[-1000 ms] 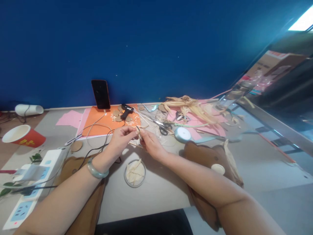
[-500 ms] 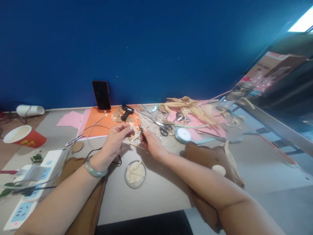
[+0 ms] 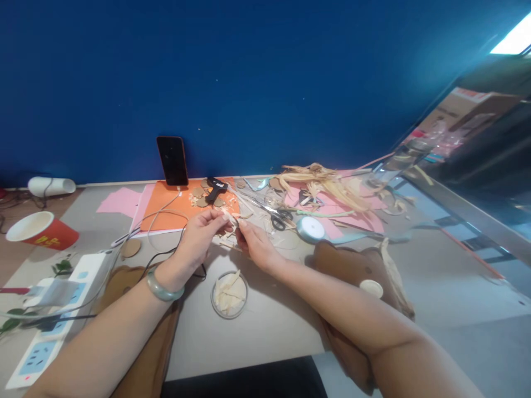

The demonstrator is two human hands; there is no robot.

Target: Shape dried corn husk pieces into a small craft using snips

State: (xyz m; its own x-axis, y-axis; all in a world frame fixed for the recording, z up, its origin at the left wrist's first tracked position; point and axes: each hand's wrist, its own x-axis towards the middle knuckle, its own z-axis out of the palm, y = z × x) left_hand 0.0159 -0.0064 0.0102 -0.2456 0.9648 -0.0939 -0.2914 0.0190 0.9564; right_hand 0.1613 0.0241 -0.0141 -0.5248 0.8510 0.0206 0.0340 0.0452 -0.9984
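Note:
My left hand (image 3: 205, 231) is closed in a pinch, with a jade-green bangle (image 3: 163, 285) on its wrist. What lies between its fingertips is too small to make out. Close beside it, my right hand (image 3: 258, 243) is wrapped round a small dark tool with a pointed tip (image 3: 237, 222), mostly hidden by the fingers. The tip meets the left fingertips. Pale husk scraps (image 3: 227, 243) lie under both hands. Nearer me stands a round dish (image 3: 213, 305) with cream-coloured husk pieces (image 3: 230, 293) in it.
Behind my hands lie a black glue gun (image 3: 215, 190), scissors (image 3: 279, 220), a ribbon spool (image 3: 310, 229) and dried husks (image 3: 315, 176). A phone (image 3: 172, 160) leans on the blue wall. Left are a tipped paper cup (image 3: 53, 235) and a power strip (image 3: 62, 315); brown pads (image 3: 352, 271) flank the dish.
My right hand has moved slightly left and the tool's tip has come up to my left fingertips. The left hand has shifted slightly right. Other things stay where they were.

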